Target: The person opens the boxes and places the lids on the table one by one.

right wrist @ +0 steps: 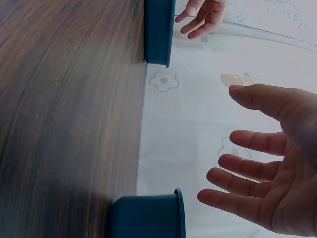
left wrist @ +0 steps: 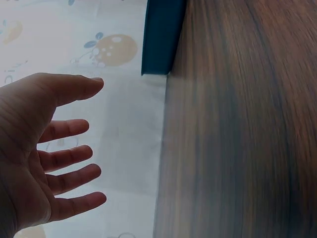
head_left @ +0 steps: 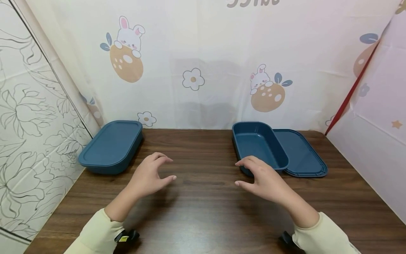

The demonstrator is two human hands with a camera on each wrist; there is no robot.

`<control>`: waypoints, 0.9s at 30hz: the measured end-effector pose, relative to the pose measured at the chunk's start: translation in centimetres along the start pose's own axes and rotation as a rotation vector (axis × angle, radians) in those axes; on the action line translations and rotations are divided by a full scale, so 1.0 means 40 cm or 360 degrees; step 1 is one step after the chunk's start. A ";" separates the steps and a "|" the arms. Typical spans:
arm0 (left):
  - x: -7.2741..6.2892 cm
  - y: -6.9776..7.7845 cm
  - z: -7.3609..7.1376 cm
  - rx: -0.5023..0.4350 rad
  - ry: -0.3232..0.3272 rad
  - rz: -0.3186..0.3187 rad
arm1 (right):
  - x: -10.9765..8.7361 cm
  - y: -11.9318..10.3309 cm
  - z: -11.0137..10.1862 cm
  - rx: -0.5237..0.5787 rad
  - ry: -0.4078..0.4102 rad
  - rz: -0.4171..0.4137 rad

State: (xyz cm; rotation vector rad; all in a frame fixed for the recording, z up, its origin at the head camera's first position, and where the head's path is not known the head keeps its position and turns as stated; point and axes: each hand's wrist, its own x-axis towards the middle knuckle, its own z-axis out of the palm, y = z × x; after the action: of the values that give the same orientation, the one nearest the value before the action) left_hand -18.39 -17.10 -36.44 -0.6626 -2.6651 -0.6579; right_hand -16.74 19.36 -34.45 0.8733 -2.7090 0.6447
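Gripping Nothing on Either Side

Holds the bare left hand (head_left: 149, 177) and bare right hand (head_left: 263, 179) well apart above a dark brown wood-grain table (head_left: 203, 218), both with relaxed, slightly bent fingers and thumbs spread away, grasping nothing. Has a blue, rounded rectangular, plastic-looking lidded box (head_left: 112, 146) beyond and outward of the left hand, apart from it. Shows a blue, rounded rectangular, plastic-looking open-topped box (head_left: 258, 144) just beyond the right hand, partly covered by it in the head view but apart from it in the right wrist view. Farther outward from the right hand, shows a flat blue rounded rectangular lid (head_left: 299, 153), partly hidden by the open-topped box. Wears pale yellow sleeves (head_left: 95, 233) behind both hands.
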 end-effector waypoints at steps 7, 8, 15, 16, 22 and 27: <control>-0.024 -0.026 -0.031 0.0012 0.0109 -0.0029 | 0.021 -0.017 0.014 0.0020 0.0024 -0.0080; -0.027 -0.029 -0.035 0.0014 0.0121 -0.0035 | 0.024 -0.020 0.016 0.0026 0.0021 -0.0086; -0.048 -0.054 -0.064 0.0002 0.0201 -0.0096 | 0.044 -0.033 0.031 0.0062 0.0009 -0.0084; -0.051 -0.058 -0.068 -0.0002 0.0215 -0.0105 | 0.047 -0.035 0.033 0.0065 0.0010 -0.0088; -0.068 -0.083 -0.091 0.0011 0.0316 -0.0129 | 0.067 -0.050 0.050 0.0084 0.0001 -0.0123; -0.078 -0.099 -0.115 -0.0002 0.0402 -0.0131 | 0.081 -0.062 0.068 0.0109 -0.0016 -0.0146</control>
State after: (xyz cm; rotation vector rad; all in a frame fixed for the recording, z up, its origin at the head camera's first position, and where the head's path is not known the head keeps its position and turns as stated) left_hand -16.90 -23.63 -35.22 -0.4392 -2.4677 -0.7139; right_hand -18.03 14.65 -34.92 1.0135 -2.6518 0.7188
